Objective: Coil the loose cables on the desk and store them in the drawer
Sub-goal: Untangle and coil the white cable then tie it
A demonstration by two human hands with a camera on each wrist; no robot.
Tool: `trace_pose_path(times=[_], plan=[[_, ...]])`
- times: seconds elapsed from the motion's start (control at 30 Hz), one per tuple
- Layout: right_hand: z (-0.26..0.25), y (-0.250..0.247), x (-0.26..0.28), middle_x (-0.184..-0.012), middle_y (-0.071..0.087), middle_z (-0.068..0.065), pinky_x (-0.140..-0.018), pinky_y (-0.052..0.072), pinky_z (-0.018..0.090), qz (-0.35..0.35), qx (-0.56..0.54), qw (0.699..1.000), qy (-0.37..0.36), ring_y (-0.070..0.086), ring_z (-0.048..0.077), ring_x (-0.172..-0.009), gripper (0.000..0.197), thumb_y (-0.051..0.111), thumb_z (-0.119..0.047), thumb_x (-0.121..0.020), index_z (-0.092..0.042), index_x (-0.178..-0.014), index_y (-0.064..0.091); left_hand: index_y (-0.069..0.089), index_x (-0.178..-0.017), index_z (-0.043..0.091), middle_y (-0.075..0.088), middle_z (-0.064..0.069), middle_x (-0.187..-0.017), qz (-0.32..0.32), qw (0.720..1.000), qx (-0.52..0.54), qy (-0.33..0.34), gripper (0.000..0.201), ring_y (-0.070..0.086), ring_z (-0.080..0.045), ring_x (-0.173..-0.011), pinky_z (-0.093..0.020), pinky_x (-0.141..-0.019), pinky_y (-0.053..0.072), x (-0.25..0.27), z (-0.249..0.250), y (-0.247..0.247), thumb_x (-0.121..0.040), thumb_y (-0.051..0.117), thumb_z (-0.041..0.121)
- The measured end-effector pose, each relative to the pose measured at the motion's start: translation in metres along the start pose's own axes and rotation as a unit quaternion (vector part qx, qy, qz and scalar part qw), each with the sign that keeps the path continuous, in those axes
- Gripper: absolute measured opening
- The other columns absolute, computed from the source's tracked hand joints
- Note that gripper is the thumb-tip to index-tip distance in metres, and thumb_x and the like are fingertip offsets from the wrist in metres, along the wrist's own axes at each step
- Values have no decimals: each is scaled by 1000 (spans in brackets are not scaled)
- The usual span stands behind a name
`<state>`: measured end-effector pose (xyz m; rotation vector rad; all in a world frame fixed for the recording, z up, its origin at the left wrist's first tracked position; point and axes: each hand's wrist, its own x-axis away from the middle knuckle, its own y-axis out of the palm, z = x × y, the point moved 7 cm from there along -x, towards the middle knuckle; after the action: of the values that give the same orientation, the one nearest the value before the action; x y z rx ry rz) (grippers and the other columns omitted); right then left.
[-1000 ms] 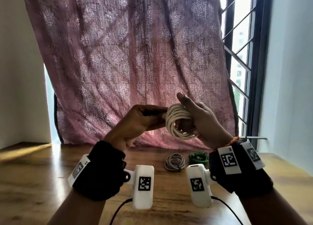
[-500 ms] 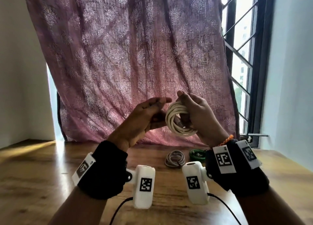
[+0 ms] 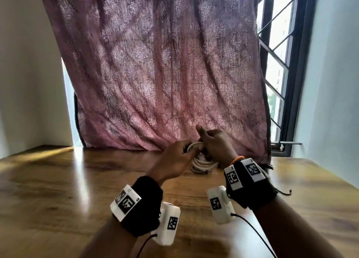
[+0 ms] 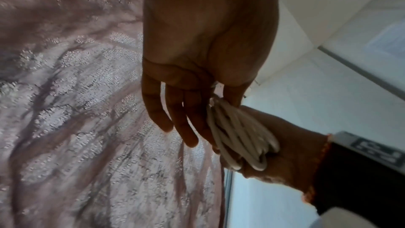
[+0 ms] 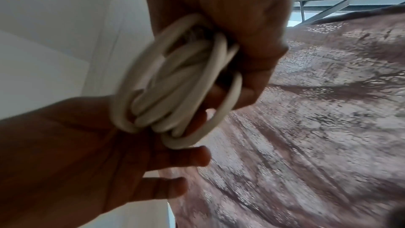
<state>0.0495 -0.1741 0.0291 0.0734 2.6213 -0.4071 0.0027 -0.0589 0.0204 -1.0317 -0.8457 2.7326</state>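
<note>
A white cable coil [image 3: 201, 161] hangs between both hands, low over the wooden desk [image 3: 77, 180] near the curtain. My right hand [image 3: 215, 145] grips the top of the coil, its fingers curled through the loops. In the right wrist view the right hand [image 5: 241, 15] closes round the white cable coil [image 5: 175, 84], blurred by motion. My left hand [image 3: 174, 158] meets the coil from the left. The left wrist view shows the left hand [image 4: 197, 41] pinching the coil [image 4: 238, 133] between thumb and forefinger, the other fingers hanging straight. No drawer is in view.
A patterned mauve curtain [image 3: 165, 73] hangs just behind the hands, down to the desk's far edge. A barred window [image 3: 275, 53] stands at the right, with white walls on both sides. Bare desk surface stretches to the left and toward me.
Both hands have come down with the white coil from chest height to just above the desk. The grey and green coils seen earlier on the desk are now hidden behind my hands.
</note>
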Motion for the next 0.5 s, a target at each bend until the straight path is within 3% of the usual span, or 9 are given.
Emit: trace_pose_path(times=[0.1, 0.2, 0.27, 0.3, 0.37, 0.43, 0.5], plan=[[15, 10, 12, -30, 44, -2, -33, 29, 17, -26, -13, 999, 37, 39, 9, -26, 58, 45, -44, -95, -8, -50, 49, 59, -64, 23, 55, 20, -47, -34, 999, -10, -17, 30, 45, 8, -46, -16, -52, 31, 4, -15, 7, -93, 55, 29], [25, 13, 23, -30, 43, -2, -32, 28, 16, -39, -39, 997, 54, 37, 9, -25, 57, 41, -38, -98, -7, -51, 46, 69, -81, 9, 67, 10, -65, -81, 994, 57, -48, 27, 56, 2, -62, -18, -62, 42, 7, -22, 20, -94, 54, 27], [27, 11, 25, -33, 46, -3, -35, 32, 18, -36, -26, 998, 38, 40, 8, -27, 53, 42, -39, -98, -9, -54, 47, 66, -91, 5, 68, 11, -66, -98, 986, 113, -77, 24, 58, 5, -63, -12, -61, 42, 10, -21, 27, -97, 49, 21], [28, 9, 23, -36, 48, -4, -39, 35, 21, -31, -6, 999, 19, 42, 7, -31, 50, 43, -40, -97, -12, -56, 48, 65, -94, 8, 66, 14, -64, -102, 983, 121, -91, 22, 57, 7, -61, -9, -58, 41, 11, -21, 29, -97, 47, 21], [25, 5, 22, -47, 53, -6, -50, 38, 27, -40, 42, 998, -17, 46, 7, -42, 42, 46, -39, -96, -19, -59, 51, 65, -102, 13, 66, 11, -77, -95, 982, 117, -117, 26, 56, 2, -71, -15, -63, 40, 11, -24, 27, -97, 46, 30], [22, 4, 25, -63, 58, -1, -59, 41, 33, -90, 79, 992, -41, 51, 11, -57, 32, 51, -35, -94, -20, -67, 58, 64, -108, 17, 64, 5, -90, -84, 979, 117, -144, 31, 54, -5, -80, -23, -68, 40, 11, -34, 20, -96, 46, 38], [17, 1, 34, -78, 66, 6, -65, 47, 35, -152, 64, 986, -26, 57, 15, -70, 14, 62, -29, -88, -17, -84, 67, 65, -109, 18, 66, 2, -95, -70, 975, 130, -167, 32, 55, -8, -84, -24, -72, 41, 15, -41, 14, -94, 48, 41]])
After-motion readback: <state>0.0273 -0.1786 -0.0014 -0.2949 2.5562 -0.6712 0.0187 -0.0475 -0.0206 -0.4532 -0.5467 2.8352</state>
